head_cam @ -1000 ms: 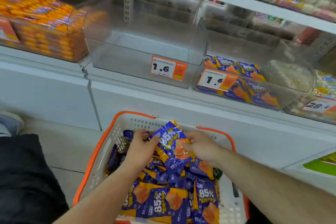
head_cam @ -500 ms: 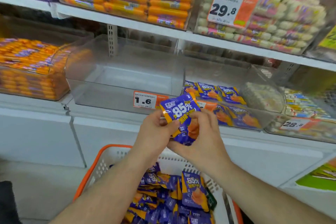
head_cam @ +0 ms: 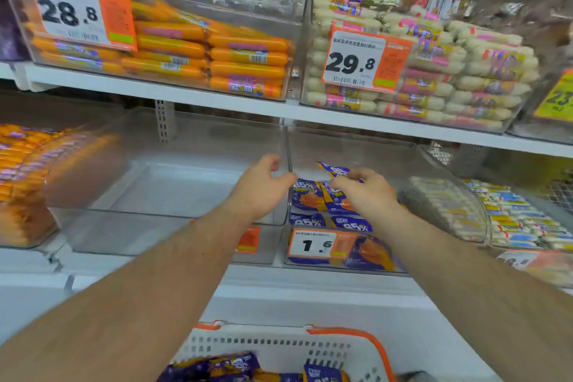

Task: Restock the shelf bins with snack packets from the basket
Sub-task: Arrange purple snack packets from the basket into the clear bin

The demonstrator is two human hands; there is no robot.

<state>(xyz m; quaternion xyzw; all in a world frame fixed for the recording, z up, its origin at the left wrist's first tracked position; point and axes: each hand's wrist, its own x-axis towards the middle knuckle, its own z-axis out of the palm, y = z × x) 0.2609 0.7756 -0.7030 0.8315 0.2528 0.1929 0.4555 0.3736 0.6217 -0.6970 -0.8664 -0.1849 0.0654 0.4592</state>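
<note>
Head view is showing your right hand [head_cam: 364,192] pinching a light, crinkly purple-and-orange snack packet [head_cam: 333,170] by its edge over the clear plastic shelf bin [head_cam: 412,164], while your left hand [head_cam: 263,186] is hanging loosely curled, holding nothing.

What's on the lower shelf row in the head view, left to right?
Bin of orange sausages → empty clear bin → left hand → bin of purple snack packets, with the right hand holding a purple packet over it → bin of white sticks → bin of blue-and-yellow packs.

bare left forearm [head_cam: 148,285], bare right forearm [head_cam: 483,285], no sleeves, no gloves
</note>
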